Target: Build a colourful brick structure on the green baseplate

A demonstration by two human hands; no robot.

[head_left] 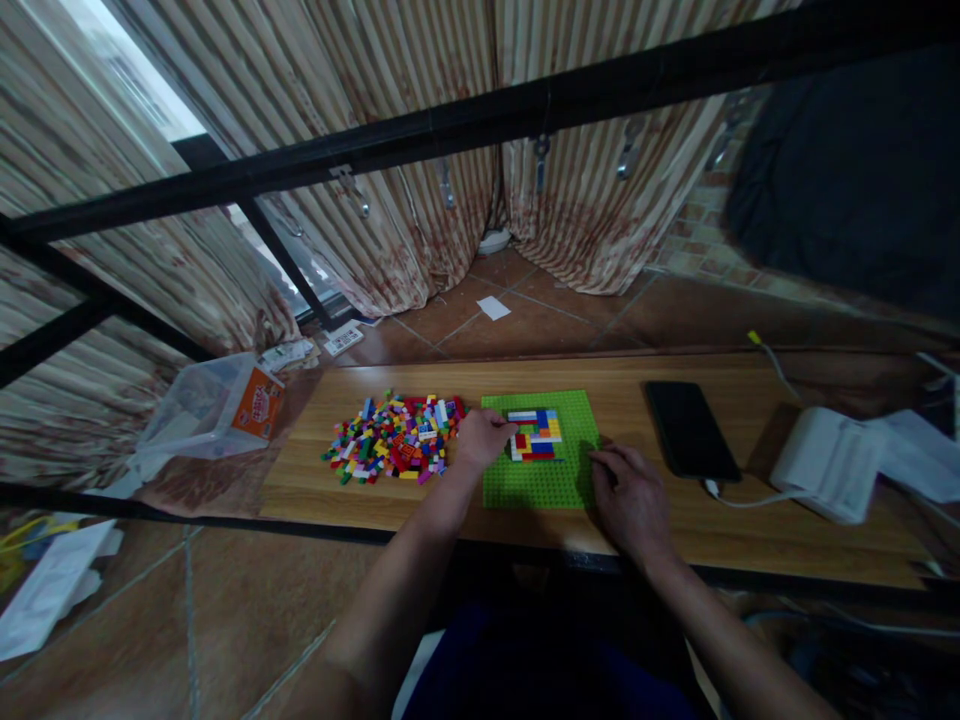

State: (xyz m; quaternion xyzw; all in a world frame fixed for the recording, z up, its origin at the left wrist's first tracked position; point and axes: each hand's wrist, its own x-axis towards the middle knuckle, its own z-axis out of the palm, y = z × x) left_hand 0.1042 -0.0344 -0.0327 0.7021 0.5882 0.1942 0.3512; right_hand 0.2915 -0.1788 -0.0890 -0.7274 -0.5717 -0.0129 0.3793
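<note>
A green studded baseplate [577, 480] lies on the wooden table. On its upper middle sits a low, roughly rectangular build of toy bricks [546, 437] in red, white, blue and yellow. My left hand [480, 437] reaches over the plate's left edge, thumb and fingers pinched at the build's left side. Whatever is between those fingertips is too small to make out. By the plate's right edge, my right hand [630, 495] rests loosely curled, with a gap between thumb and forefinger and the fingertips at the rim. A heap of loose bricks [397, 440] spreads left of my left hand.
Right of the plate lies a black phone [690, 430] with a white cable, beside a white device [829, 465]. A clear plastic box [217, 410] with an orange label stands past the table's left end. A black metal bar [450, 125] crosses above the table's far side.
</note>
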